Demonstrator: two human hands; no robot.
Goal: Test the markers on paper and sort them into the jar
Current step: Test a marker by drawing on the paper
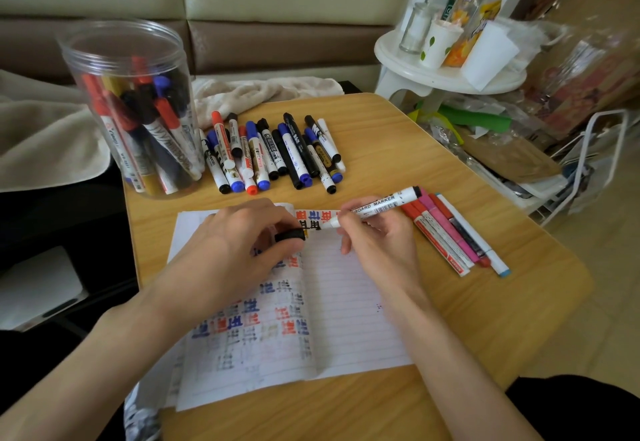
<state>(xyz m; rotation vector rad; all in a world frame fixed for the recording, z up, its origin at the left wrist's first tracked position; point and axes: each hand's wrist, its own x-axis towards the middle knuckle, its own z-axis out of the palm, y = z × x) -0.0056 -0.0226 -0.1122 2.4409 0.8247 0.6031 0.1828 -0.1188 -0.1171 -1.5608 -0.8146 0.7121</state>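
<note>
My right hand (375, 232) grips a white board marker (384, 203), uncapped, with its tip down near the top of the lined paper (349, 309). My left hand (239, 243) rests on the paper and pinches the marker's black cap (290, 235). Red, blue and black test marks cover the left part of the sheet. A clear plastic jar (135, 108) at the table's far left holds several markers. A row of loose markers (273, 153) lies beside the jar. Another small group of markers (453, 232) lies right of my right hand.
The wooden table (398, 149) has a rounded far right corner. A beige cloth (256, 94) lies behind the markers. A white stool (443, 73) with cups and bottles stands at the right, beside bags and a wire rack (588, 170).
</note>
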